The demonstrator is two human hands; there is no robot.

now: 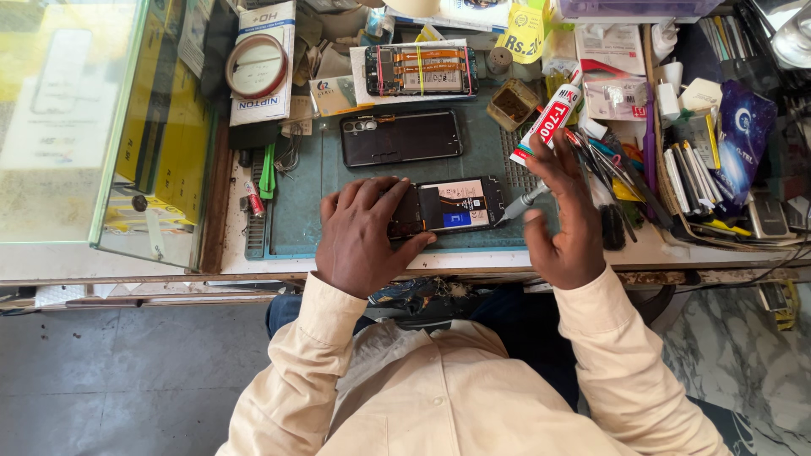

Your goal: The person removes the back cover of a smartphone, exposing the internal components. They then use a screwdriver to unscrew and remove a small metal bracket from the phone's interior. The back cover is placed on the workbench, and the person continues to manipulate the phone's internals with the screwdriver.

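An opened phone [456, 205] with its back removed lies on the green work mat [304, 211], showing its battery and boards. My left hand [363, 236] rests flat over the phone's left end and pins it down. My right hand [568, 221] is at the phone's right end, fingers fanned, with a slim grey-tipped tool [519, 205] pinched between thumb and forefinger. The tool's tip touches the phone's right edge. A white glue tube with red print [549, 118] lies just beyond my right fingers.
A black phone back cover [401, 137] lies above the phone, with another opened phone bound by rubber bands [421, 70] farther back. Tools and pens [608, 169] crowd the right side. A glass display case [101, 127] stands at the left. A tape roll [256, 66] sits on a box.
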